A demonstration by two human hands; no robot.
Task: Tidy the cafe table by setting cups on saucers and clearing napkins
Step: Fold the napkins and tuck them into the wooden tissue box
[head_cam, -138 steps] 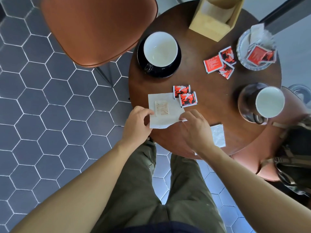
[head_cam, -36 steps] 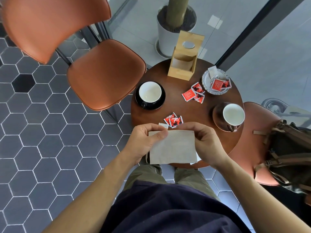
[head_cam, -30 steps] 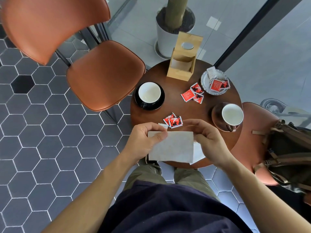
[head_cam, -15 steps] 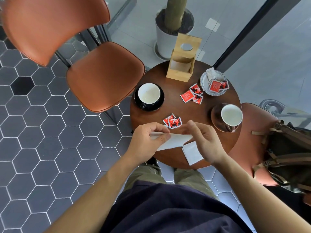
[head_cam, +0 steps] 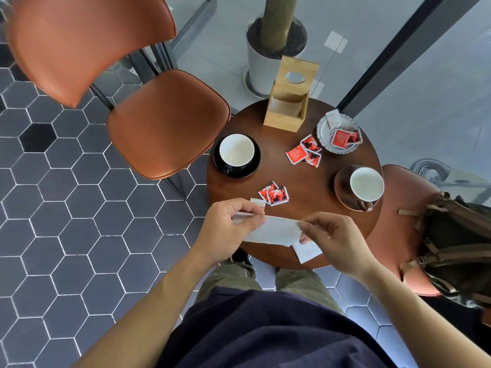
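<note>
A second ago the napkin [head_cam: 271,231] stood open as a flat sheet between the hands; now it is folded down into a narrow strip held just above the near edge of the round bench [head_cam: 289,176]. The left hand [head_cam: 225,229] pinches its left end, thumb on top and fingers [head_cam: 249,207] curled over the far edge; the right hand [head_cam: 332,240] pinches the right end between thumb and curled fingers. A second, smaller napkin [head_cam: 308,252], hidden behind the sheet before, now shows on the bench under the right hand. The cups have not moved: the black cup [head_cam: 236,152] sits on its black saucer [head_cam: 252,168], the brown cup [head_cam: 366,185] on its brown saucer [head_cam: 342,187]. The red sachets [head_cam: 275,195] bear white print too small to read.
</note>
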